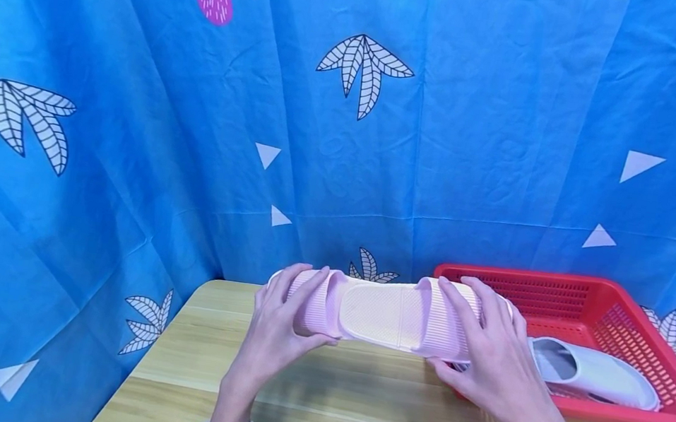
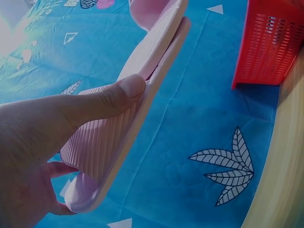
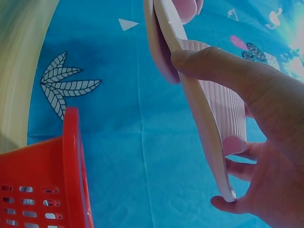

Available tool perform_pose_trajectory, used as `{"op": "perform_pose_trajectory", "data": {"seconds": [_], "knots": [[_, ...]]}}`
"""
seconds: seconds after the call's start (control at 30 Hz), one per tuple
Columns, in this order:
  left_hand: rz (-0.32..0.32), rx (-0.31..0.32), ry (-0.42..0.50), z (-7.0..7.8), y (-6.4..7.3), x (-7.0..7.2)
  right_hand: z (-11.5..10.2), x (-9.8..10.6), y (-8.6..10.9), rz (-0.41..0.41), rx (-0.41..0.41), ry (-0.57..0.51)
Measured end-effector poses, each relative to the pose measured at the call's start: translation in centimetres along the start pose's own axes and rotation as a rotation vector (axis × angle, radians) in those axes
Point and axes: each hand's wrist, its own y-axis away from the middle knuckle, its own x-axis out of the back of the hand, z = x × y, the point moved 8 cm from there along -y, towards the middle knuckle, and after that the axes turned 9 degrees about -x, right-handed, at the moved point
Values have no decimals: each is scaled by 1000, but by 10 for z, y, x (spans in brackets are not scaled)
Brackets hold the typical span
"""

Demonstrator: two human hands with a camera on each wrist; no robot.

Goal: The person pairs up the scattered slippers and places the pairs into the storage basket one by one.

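Observation:
A pair of pink slide slippers [image 1: 378, 314], overlapping heel over heel, is held up sideways over the table's front. My left hand [image 1: 278, 328] grips the strap end on the left, thumb along the near edge and fingers over the ribbed strap. At the other end my right hand [image 1: 495, 356] holds the second strap the same way. In the left wrist view the thumb presses where the ribbed strap [image 2: 107, 137] meets the sole. The right wrist view shows the thumb on the edge of one sole [image 3: 202, 114], with the other sole [image 3: 159, 47] against it.
A red perforated basket [image 1: 562, 408] stands at the right of the wooden table [image 1: 194, 377], behind my right hand. Inside it lies a white slipper [image 1: 617, 380]. A blue patterned curtain [image 1: 491, 117] hangs behind and to the left of the table.

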Motion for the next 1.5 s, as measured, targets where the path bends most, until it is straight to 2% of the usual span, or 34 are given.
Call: {"op": "perform_pose_trajectory", "data": {"seconds": [0.7, 1.1, 1.5], "knots": [[-54, -5, -3, 11, -3, -11, -6, -9, 1, -32, -9, 0], [-45, -18, -19, 12, -2, -13, -9, -16, 4, -87, 34, 17], [-60, -41, 5, 16, -3, -17, -11, -18, 4, -107, 12, -15]]}}
